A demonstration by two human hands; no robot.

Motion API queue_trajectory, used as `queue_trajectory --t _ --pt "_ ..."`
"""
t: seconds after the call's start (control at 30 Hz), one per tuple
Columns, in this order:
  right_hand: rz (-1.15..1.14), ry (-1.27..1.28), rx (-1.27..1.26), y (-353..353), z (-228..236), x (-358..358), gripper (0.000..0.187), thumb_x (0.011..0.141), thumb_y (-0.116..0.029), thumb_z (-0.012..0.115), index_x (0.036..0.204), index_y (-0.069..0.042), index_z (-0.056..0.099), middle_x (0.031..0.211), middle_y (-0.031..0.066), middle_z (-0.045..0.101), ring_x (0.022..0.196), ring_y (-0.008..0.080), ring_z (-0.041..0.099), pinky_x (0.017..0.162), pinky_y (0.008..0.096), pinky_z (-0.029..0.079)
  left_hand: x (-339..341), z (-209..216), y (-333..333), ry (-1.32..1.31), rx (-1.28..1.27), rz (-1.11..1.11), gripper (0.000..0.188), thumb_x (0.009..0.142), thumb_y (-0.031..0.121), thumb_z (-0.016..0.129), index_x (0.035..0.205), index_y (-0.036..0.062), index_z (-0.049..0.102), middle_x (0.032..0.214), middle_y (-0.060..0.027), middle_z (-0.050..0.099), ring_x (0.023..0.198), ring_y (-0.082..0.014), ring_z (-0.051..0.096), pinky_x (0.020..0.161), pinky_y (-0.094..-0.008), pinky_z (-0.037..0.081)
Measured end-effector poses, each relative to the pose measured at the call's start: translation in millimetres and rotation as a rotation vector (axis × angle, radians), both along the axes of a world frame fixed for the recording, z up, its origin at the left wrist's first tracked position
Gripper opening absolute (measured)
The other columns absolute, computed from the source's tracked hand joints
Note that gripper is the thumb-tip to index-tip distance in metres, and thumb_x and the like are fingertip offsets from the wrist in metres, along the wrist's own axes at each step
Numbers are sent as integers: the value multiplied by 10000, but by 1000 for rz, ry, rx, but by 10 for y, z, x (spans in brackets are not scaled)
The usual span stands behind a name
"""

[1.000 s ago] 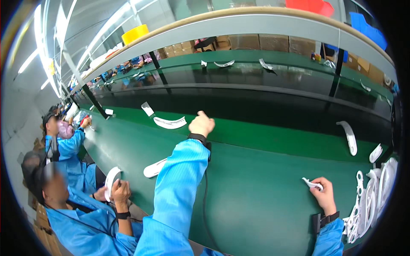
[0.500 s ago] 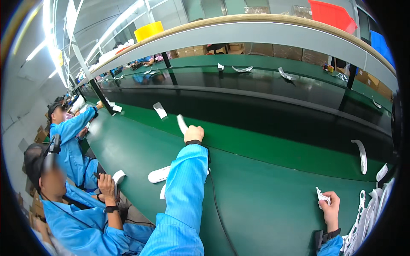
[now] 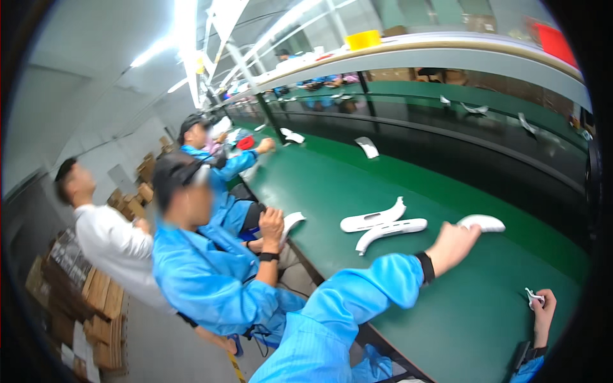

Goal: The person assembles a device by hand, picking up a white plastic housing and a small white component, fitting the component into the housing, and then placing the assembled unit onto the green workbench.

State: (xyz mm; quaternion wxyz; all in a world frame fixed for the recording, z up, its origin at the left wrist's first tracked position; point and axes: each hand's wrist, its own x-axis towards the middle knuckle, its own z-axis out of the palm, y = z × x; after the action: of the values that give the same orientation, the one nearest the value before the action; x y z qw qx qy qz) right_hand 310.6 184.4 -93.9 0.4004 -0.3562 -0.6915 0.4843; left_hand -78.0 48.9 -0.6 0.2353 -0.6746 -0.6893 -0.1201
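Note:
My left hand (image 3: 452, 247) reaches out over the green tabletop in a blue sleeve, fingers closed on the end of a curved white plastic part (image 3: 486, 223). My right hand (image 3: 544, 314), at the right edge, pinches a small curved white plastic piece (image 3: 531, 297). To the left of my left hand, two slotted white plastic parts, a rear one (image 3: 367, 221) and a front one (image 3: 396, 230), lie against each other. Motion blurs my left fingers.
A co-worker in blue (image 3: 217, 255) sits at left holding a curved white part (image 3: 294, 223). Another blue-sleeved person (image 3: 220, 166) sits beyond. Someone in white (image 3: 115, 236) stands behind them near cartons. A shelf (image 3: 440, 56) spans the dark conveyor (image 3: 415, 131); a white piece (image 3: 367, 147) lies near it.
The view has swung left, bringing in the person in white. My left hand has drawn back from the belt side with the curved white part. My right hand still holds its piece.

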Motion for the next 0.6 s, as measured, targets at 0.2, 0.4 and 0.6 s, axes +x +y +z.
queue_trajectory --t 0.2,0.4,0.6 --pt "97 69 -68 97 -39 -55 144 819 5 588 951 -37 545 807 -7 521 687 68 512 623 201 424 579 -464 -631 -130 -92 -296 209 865 119 510 1071 92 484 777 -154 549 606 -265 605 486 -379 451" --pt "134 18 -32 -713 625 -448 231 762 -202 679 880 -4 656 875 71 643 799 138 584 689 270 466 705 -160 -867 -161 -128 -462 148 845 146 528 963 161 616 851 -66 616 814 -255 652 629 -400 536" --pt "320 -42 -126 -683 565 -903 152 825 -75 689 954 4 667 924 40 661 819 109 607 733 248 491 536 -124 -902 19 -295 -257 321 813 113 548 1116 219 554 926 -104 569 733 -264 614 616 -399 460"
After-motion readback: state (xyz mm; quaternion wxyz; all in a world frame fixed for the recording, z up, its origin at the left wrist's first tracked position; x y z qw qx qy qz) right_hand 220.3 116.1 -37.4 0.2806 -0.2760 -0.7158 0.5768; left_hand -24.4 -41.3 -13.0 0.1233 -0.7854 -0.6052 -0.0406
